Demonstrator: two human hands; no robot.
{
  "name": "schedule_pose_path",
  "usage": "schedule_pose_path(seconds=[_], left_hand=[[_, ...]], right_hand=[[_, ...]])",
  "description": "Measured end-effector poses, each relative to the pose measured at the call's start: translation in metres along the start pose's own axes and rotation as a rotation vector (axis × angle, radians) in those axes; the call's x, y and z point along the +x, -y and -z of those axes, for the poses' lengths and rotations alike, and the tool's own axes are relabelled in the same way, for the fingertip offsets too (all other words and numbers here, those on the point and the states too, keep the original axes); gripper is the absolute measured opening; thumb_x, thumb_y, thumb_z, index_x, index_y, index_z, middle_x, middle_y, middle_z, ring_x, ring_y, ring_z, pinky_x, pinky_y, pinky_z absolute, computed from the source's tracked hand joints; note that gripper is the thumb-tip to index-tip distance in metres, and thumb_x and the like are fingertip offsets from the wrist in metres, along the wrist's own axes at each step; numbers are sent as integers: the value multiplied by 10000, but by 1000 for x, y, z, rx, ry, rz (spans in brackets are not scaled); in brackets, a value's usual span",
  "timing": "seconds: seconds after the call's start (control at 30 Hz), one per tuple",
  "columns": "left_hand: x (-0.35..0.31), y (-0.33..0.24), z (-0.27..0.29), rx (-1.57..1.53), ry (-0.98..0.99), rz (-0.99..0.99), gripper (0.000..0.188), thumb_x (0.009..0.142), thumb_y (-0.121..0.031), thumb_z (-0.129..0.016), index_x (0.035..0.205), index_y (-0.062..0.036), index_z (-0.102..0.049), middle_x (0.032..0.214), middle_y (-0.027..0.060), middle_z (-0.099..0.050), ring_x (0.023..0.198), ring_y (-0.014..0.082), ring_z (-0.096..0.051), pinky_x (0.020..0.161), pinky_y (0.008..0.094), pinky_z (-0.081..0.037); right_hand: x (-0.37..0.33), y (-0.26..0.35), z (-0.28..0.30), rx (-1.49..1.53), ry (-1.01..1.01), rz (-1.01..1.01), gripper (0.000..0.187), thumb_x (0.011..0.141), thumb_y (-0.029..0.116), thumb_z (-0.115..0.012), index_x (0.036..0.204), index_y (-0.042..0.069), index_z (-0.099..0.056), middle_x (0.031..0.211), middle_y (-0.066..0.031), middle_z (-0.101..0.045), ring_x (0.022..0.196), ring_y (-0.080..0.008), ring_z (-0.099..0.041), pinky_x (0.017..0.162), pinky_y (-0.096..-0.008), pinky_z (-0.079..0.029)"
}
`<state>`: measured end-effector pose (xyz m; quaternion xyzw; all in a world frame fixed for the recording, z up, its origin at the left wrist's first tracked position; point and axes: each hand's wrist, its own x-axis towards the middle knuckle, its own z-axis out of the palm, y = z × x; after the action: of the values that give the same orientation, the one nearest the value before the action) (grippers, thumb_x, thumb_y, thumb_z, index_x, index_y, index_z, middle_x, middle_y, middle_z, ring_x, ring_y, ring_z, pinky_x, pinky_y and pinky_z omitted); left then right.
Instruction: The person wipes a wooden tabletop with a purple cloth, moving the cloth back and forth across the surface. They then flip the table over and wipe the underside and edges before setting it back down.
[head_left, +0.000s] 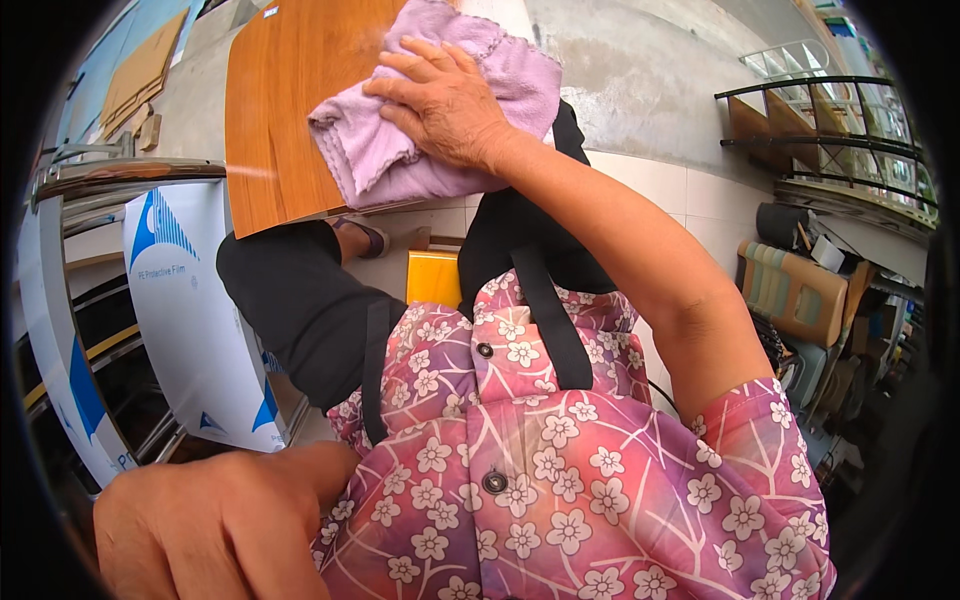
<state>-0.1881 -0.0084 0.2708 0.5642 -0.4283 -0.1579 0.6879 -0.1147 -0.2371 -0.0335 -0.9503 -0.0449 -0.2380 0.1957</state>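
My right hand lies flat on a folded pink-purple towel, its fingers spread and slightly bent. The towel, with a frilled edge, is bunched over the right part of a brown wood-grain panel in front of my knees. What holds the panel up is hidden. My left hand is large and close at the lower left, away from the towel. Its knuckles are bent and its fingers curl together downward. The fingertips are cut off by the lower edge, so anything inside them is hidden.
A white and blue film-covered panel stands left of my leg, beside a metal tube frame. Below me is a yellow surface. On the right are a black-railed rack and a beige padded case. Cardboard leans far left.
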Motion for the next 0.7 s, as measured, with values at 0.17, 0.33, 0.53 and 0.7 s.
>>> schedule_pose_path(seconds=[0.17,0.33,0.53,0.7], left_hand=[[7,49,28,-173,-365,238,255,1039,-183,-516,944,12,-651,943,117,-669,621,73,-491,648,218,-402],[15,221,134,57,-761,206,302,1048,-198,-612,1154,60,-725,1141,210,-752,868,144,-673,745,227,-486],[1,344,246,1012,-829,557,484,1004,-358,-632,1351,-21,-635,1226,193,-720,1132,311,-681,1000,399,-508],[-2,354,232,1033,-692,885,688,1036,-600,-435,1394,-34,-591,1284,259,-685,1229,438,-630,1037,489,-479]], right_hand=[[29,-23,-13,-131,-55,-212,348,989,386,-606,1294,249,-703,1492,-58,-548,1486,-301,-375,1218,-584,-215],[7,-3,-6,-16,129,79,394,985,403,-628,1350,257,-652,1498,-76,-552,1487,-305,-387,1222,-558,-245],[40,-19,-22,-7,-78,-168,605,937,372,-685,1453,99,-524,1491,-123,-551,1459,-344,-418,1211,-537,-266],[41,3,-10,203,158,241,570,940,290,-724,1438,69,-557,1529,-212,-501,1409,-429,-464,1191,-493,-357]])
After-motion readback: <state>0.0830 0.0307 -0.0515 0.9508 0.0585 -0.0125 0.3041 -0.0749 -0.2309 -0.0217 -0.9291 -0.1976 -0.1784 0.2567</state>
